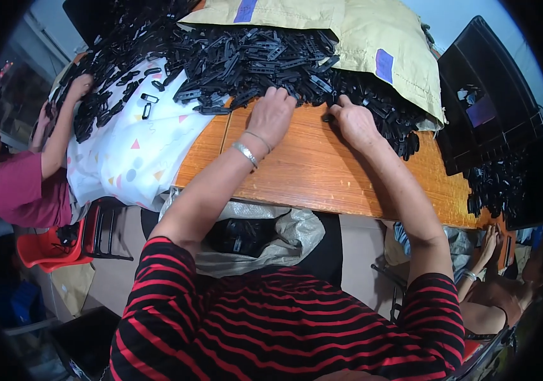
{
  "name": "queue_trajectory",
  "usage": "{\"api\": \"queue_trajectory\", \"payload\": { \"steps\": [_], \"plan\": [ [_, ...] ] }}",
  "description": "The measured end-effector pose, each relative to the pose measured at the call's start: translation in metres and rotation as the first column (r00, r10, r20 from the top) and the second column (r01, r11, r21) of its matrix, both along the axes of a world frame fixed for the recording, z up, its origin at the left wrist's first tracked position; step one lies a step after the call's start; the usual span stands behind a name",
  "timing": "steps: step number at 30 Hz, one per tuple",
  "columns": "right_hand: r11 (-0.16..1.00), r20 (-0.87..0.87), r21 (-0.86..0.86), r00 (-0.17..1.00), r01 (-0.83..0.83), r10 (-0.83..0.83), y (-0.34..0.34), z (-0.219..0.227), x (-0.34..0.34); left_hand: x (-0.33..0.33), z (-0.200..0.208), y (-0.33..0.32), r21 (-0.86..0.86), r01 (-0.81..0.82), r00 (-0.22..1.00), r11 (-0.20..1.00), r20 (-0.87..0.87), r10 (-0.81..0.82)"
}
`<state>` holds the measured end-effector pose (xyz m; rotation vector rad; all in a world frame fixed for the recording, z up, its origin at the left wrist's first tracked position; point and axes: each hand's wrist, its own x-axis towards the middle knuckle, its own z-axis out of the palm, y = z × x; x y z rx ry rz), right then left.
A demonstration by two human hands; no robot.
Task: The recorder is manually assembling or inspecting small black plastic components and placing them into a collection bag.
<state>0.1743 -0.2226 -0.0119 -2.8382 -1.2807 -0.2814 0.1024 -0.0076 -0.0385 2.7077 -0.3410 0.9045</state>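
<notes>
— Fingers first: our left hand (271, 114) lies curled, knuckles up, fingertips buried in the pile of black plastic clips (252, 60) at upper centre; we cannot tell what it grips.

— Our right hand (354, 124) pinches one clip at the pile's edge. Bare wooden table (309, 171) lies open below both wrists.

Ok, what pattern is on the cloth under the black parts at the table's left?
White cloth with small scattered pastel triangles and dots, seen in the head view.
</notes>
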Motion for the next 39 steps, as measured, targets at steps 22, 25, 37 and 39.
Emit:
{"api": "queue_trajectory", "payload": {
  "steps": [22,25,37,39],
  "plan": [
    [0.97,-0.181,0.168,0.962,-0.176,0.205,0.008,0.019,-0.053,-0.041,0.01,0.023,-0.052,-0.057,0.977,0.997,-0.21,0.045],
    [0.932,-0.144,0.14,0.925,-0.333,0.352,0.007,0.009,-0.041,-0.047,0.018,0.02,-0.149,-0.041,0.975,0.988,-0.224,0.007],
    [0.76,-0.379,0.648,0.886,0.047,0.268,0.054,0.023,-0.078,-0.087,0.025,0.001,-0.971,0.006,0.908,0.24,-0.095,-0.408],
    [0.706,-0.459,0.694,0.844,0.144,0.279,0.056,0.016,-0.09,-0.095,0.025,-0.004,-0.997,-0.007,0.902,-0.074,0.026,-0.432]
  ]
}}
